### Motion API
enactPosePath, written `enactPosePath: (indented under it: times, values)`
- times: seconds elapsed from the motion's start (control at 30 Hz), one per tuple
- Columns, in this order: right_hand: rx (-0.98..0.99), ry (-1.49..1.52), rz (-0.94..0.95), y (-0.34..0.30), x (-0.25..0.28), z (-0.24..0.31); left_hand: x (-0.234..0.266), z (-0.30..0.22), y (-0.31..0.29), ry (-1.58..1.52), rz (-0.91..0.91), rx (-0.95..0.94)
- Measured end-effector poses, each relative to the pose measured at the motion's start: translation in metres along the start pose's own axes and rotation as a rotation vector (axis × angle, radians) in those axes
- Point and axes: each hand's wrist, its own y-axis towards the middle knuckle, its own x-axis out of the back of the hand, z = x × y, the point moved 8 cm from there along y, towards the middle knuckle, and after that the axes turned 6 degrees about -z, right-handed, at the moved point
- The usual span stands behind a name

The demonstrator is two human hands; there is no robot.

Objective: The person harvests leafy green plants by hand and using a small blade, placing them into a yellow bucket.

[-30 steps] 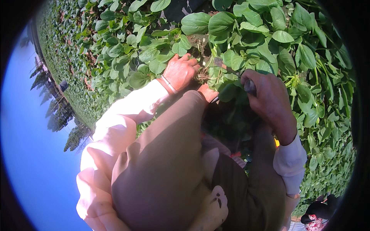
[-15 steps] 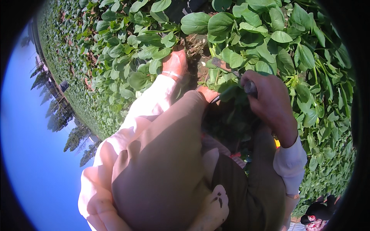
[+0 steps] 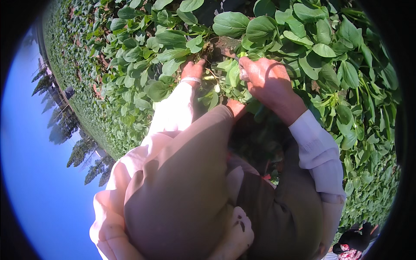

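My right hand [image 3: 271,82] is closed round the handle of a short hand tool with a flat, brownish blade [image 3: 226,51]. Its blade reaches low among the leafy greens, beside bare soil. To the left, my left hand [image 3: 193,71] is down at the base of the leafy green plants [image 3: 171,54]. Its fingers look curled, partly under leaves, and what they hold is hidden. Some cut-looking leaves and a pale stem [image 3: 217,88] lie between the two hands, just ahead of my foot [image 3: 236,108].
Dense rows of broad-leaved greens [image 3: 346,73] stand on the right and run far off on the left. My bent knee [image 3: 182,160] in brown trousers fills the middle. Another person in dark clothing [image 3: 355,240] is at the lower right. Trees [image 3: 82,154] line the far left.
My right hand has moved forward and left with the tool, bringing the blade closer to my left hand. The left hand has drawn slightly back. A pale stem now shows between them.
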Motion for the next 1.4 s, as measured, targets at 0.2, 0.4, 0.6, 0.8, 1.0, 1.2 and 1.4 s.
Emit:
enactPosePath:
  times: [0.2, 0.4, 0.6, 0.8, 1.0, 1.2, 1.4]
  values:
    - [0.014, 0.054, 0.135, 0.022, -0.013, -0.002, -0.036, 0.014, 0.043, -0.406, 0.159, -0.141]
    - [0.05, -0.086, 0.348, 0.066, -0.012, 0.011, -0.037, 0.004, 0.046, -0.348, 0.193, -0.24]
    - [0.174, -0.043, 0.303, 0.08, -0.006, 0.011, -0.041, 0.008, 0.045, -0.307, 0.213, -0.321]
    - [0.082, -0.08, 0.406, 0.097, -0.02, 0.008, -0.037, 0.009, 0.04, -0.253, 0.204, -0.4]
    - [0.121, -0.202, 0.492, 0.137, -0.037, 0.012, -0.034, 0.007, 0.037, -0.21, 0.192, -0.477]
    - [0.2, -0.33, 0.653, 0.168, -0.06, 0.023, -0.032, 0.003, 0.035, -0.127, 0.188, -0.566]
    - [0.243, -0.371, 0.745, 0.176, -0.08, 0.028, -0.035, 0.004, 0.031, -0.057, 0.172, -0.625]
